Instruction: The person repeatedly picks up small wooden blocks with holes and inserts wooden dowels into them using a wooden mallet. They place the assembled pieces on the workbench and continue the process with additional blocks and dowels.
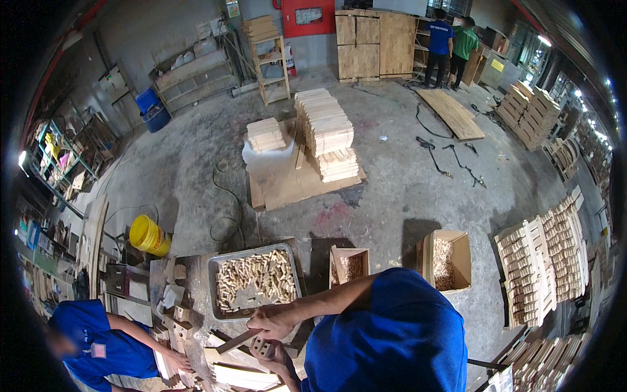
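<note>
I see rough grey table [196, 274], cluttered with pale wood offcuts. Shallow metal tray [212, 287] on it, heaped with short wooden dowels [258, 274]. Right hand [274, 321], fingers clamped on flat wooden strip [238, 340], just below tray. Left hand [271, 353] underneath, fingers wrapped round small drilled wooden block [261, 346]. Co-worker's hand [177, 360] on stacked boards, left.

Open cardboard box [449, 260] on floor right of the bench, smaller open box [349, 264] left of it. Red wall panel [307, 17] at back, possibly a sign.
</note>
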The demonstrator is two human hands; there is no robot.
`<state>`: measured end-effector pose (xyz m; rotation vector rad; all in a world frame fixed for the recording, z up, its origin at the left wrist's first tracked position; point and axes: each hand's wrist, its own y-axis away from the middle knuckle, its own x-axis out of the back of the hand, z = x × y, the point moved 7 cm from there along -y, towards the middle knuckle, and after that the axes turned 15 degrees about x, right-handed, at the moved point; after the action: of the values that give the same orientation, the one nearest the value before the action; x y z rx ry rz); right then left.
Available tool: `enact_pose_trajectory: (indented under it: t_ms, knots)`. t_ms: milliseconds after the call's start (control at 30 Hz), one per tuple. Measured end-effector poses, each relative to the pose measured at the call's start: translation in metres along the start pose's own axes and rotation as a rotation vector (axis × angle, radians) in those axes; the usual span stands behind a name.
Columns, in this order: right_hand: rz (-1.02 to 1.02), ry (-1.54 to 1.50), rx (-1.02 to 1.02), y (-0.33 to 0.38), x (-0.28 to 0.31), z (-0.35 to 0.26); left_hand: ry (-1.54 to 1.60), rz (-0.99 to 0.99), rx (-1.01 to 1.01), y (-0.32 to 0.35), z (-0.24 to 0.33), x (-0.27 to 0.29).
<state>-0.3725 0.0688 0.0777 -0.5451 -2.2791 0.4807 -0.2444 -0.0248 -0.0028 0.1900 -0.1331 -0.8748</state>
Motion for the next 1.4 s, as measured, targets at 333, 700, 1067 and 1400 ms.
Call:
enact_pose_trajectory:
  t_ms: [333, 700, 1067, 1400]
  knots:
    - [-0.016, -0.012, -0.015, -0.004, -0.001, 0.0, 0.01, -0.056, -0.033, -0.001, 0.002, 0.0]
    - [0.012, -0.04, 0.033, -0.009, 0.001, -0.006, 0.151, -0.044, 0.091, -0.005, -0.01, 0.005]
    - [-0.028, -0.088, 0.049, -0.022, 0.0, -0.005, -0.036, 0.045, -0.101, -0.004, 0.0, 0.014]
    - [-0.087, -0.09, 0.041, -0.04, -0.006, 0.003, 0.05, 0.111, -0.033, -0.009, -0.017, 0.021]
